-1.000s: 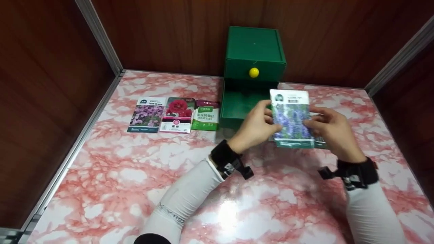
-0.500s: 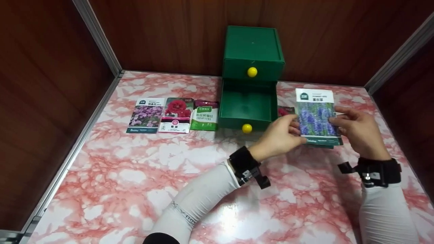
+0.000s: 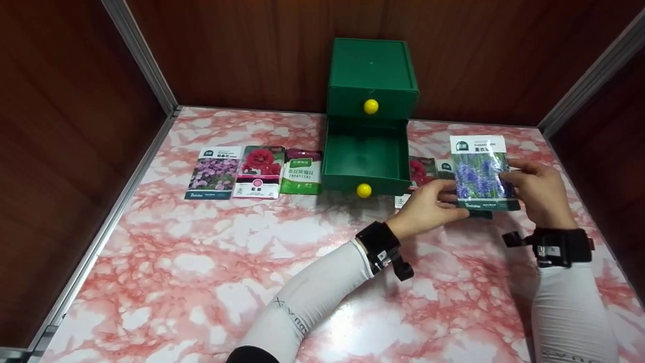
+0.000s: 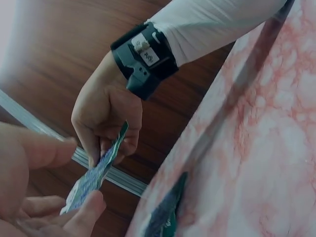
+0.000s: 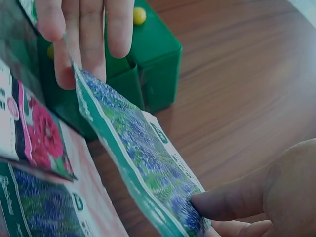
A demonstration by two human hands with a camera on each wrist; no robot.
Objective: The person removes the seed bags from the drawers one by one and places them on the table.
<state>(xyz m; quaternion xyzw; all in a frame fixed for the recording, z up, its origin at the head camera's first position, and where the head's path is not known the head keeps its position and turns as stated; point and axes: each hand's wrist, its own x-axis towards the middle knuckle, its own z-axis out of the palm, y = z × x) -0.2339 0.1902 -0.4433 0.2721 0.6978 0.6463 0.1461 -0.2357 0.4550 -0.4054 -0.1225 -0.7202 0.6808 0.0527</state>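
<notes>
The table (image 3: 201,262), marbled in red and white, is spreading under the fingers (image 3: 445,185) of the left hand (image 3: 422,209). Below these fingers, a violet-flowered packet (image 5: 44,203) is lying, partly hidden in the head view. Just left of them, a crimson-flowered packet (image 3: 421,169) is lying. Farther left, a green drawer box (image 3: 372,63) is standing. Beyond it, well apart from the fingers, a green packet (image 3: 302,184), a rose-red packet (image 3: 258,164) and a pale-purple packet (image 3: 214,175) are lying in a row.
</notes>
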